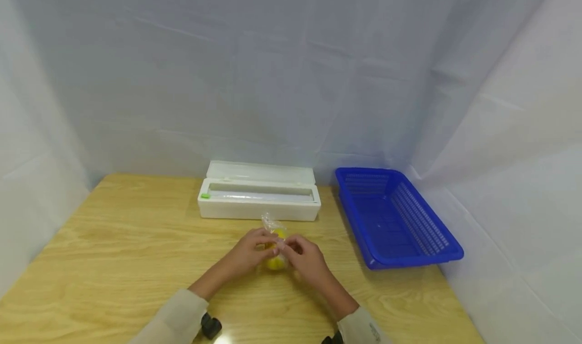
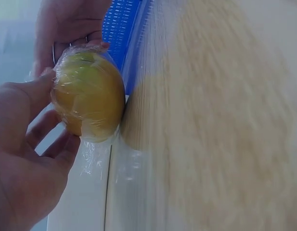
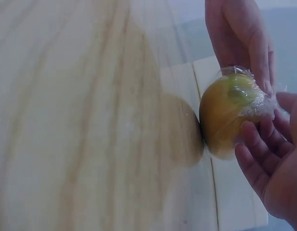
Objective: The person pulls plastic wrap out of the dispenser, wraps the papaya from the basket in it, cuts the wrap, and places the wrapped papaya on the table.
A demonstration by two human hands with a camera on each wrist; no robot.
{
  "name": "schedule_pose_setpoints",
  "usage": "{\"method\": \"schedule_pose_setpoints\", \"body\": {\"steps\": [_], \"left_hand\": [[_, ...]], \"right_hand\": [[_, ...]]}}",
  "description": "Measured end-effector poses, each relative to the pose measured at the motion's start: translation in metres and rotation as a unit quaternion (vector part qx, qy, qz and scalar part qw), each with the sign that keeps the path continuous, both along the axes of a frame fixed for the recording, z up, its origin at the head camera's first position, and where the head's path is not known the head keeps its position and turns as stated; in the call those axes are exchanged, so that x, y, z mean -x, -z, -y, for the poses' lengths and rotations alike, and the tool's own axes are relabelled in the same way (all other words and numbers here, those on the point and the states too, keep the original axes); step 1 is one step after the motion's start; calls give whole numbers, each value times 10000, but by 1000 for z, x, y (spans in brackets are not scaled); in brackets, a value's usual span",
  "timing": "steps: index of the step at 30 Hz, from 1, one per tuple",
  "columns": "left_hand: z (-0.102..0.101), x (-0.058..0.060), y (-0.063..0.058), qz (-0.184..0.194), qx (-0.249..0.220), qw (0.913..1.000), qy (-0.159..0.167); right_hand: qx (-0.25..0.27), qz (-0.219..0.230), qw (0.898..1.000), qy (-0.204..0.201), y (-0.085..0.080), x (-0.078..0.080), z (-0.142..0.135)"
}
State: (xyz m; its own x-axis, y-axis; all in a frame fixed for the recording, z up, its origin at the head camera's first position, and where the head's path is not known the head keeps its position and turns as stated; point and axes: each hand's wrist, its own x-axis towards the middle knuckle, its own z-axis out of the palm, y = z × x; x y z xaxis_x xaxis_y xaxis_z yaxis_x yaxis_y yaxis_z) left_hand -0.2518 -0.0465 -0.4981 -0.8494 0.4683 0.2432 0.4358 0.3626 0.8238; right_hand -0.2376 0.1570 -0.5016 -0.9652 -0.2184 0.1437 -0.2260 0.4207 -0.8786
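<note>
A round yellow fruit (image 1: 275, 263) with a greenish patch rests on the wooden table, wrapped in clear plastic wrap (image 1: 270, 223). Its glossy film shows closely in the left wrist view around the fruit (image 2: 90, 98). My left hand (image 1: 252, 248) pinches the wrap over the top of the fruit, its other fingers against the side. From the opposite side, my right hand (image 1: 305, 257) also pinches the gathered wrap, thumb and forefinger meeting the left fingertips. In the right wrist view, the right hand's curled fingers (image 3: 259, 151) lie along the fruit (image 3: 225, 115).
Behind the hands stands a white plastic wrap dispenser (image 1: 259, 211), lid raised, with a roll inside and a green slider (image 1: 205, 196) at its left end. A blue basket (image 1: 359, 233) sits at the right edge of the wooden table (image 1: 136, 243). White sheeting surrounds the table.
</note>
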Motion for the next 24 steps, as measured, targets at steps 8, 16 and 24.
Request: {"method": "schedule_pose_setpoints", "body": {"steps": [8, 16, 24], "left_hand": [[-4, 1, 0, 101, 72, 9996, -254], [-10, 4, 1, -285, -304, 9970, -653], [-15, 4, 2, -87, -353, 9952, -906]], "right_hand": [[-107, -154, 9998, 36, -1, 7, 4], [-145, -270, 9994, -135, -2, 11, 3], [49, 76, 9999, -44, -4, 12, 1]]}}
